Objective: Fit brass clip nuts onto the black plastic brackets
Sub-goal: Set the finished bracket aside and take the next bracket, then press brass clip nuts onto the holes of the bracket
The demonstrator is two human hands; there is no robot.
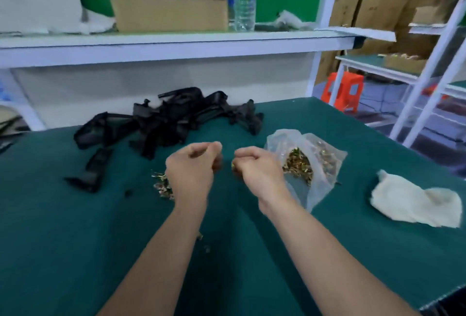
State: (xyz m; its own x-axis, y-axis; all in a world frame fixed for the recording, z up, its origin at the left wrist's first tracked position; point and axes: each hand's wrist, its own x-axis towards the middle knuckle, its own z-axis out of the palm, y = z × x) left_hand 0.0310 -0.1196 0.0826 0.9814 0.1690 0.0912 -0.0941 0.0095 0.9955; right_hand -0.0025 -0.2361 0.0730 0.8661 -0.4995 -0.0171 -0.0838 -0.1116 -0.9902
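Over green felt (75,240), right fingers (248,155) pinch brass nut (233,166), left fingers (201,150) curled, hold unclear.

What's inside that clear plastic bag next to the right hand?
The plastic bag holds a heap of small brass clip nuts. Its left edge is hidden behind the right hand.

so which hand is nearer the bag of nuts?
Right. The right hand, pinching a nut, sits just left of the bag, overlapping its edge in view. The left hand is further left, beyond the right hand, over the loose nuts.
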